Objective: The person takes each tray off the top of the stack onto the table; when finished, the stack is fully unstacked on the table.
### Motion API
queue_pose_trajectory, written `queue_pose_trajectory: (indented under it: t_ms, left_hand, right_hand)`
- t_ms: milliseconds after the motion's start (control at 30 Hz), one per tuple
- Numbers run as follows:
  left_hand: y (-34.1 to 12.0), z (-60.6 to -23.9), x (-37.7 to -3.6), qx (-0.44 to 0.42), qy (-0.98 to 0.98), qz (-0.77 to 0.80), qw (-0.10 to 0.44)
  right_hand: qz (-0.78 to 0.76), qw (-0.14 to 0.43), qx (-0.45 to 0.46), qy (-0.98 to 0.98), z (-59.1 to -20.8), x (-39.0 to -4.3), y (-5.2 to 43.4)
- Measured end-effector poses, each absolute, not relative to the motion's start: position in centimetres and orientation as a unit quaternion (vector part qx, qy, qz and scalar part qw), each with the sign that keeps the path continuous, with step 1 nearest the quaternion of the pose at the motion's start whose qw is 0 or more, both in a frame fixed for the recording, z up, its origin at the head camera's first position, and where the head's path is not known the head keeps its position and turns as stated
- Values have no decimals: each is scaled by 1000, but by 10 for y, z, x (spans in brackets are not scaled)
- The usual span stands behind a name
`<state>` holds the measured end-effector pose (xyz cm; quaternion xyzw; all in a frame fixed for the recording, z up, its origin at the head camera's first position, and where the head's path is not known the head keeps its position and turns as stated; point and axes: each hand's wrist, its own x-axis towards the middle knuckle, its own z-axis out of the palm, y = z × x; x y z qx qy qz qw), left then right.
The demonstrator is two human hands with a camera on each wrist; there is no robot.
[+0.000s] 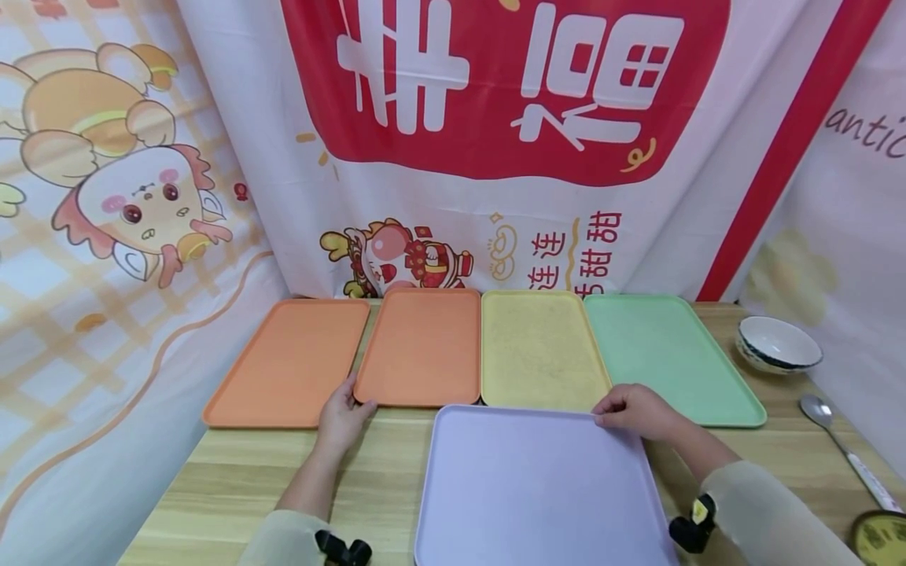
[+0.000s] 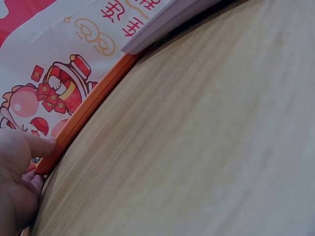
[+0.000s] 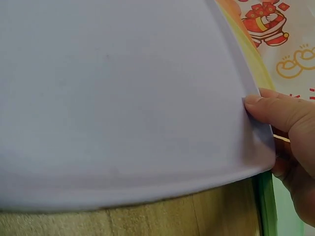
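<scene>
My left hand [image 1: 343,418] grips the near left corner of the second orange tray [image 1: 427,346], thumb along its front rim and fingers round the corner. In the left wrist view that tray's edge [image 2: 93,101] runs away from the thumb. Closer to me lies a lavender tray [image 1: 538,491]. With thumb on top and fingers partly hidden beneath, my right hand [image 1: 640,410] pinches the lavender tray's far rim near its right corner; the right wrist view shows this hold on the tray [image 3: 133,98] closely.
Another orange tray [image 1: 293,362] lies at the far left. A yellow tray [image 1: 543,346] and a green tray [image 1: 668,358] continue the row to the right. A bowl [image 1: 778,344], a spoon [image 1: 842,444] and a dark-rimmed round item [image 1: 881,538] are on the table's right side. Printed cloth [image 1: 453,196] hangs behind.
</scene>
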<state>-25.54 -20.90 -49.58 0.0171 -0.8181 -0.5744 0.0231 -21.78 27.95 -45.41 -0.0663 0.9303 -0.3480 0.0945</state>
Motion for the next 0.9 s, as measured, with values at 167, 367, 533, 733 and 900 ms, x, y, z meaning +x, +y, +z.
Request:
queue_pose_trajectory:
  t_ms: [167,367,533,733,900]
  left_hand:
    - [-208,-493,-254,18,-818,-575,19]
    - [-208,-493,-254,18,-818,-574,17]
    - [-208,-493,-255,16,-820,-571,20]
    - [-209,-494,-254,13,-823,-567,18]
    - [-210,-496,-254,11,-822,-569,19]
  right_hand:
    - [-336,82,-74,935,-455,-217,276]
    - [-320,58,-83,942,-460,-217,272]
    - [-308,39,-87,947,-463,-218,270]
    - [-305,20,-93,948,-465,-219,269]
    - [-306,16,-87,948,-466,-218,267]
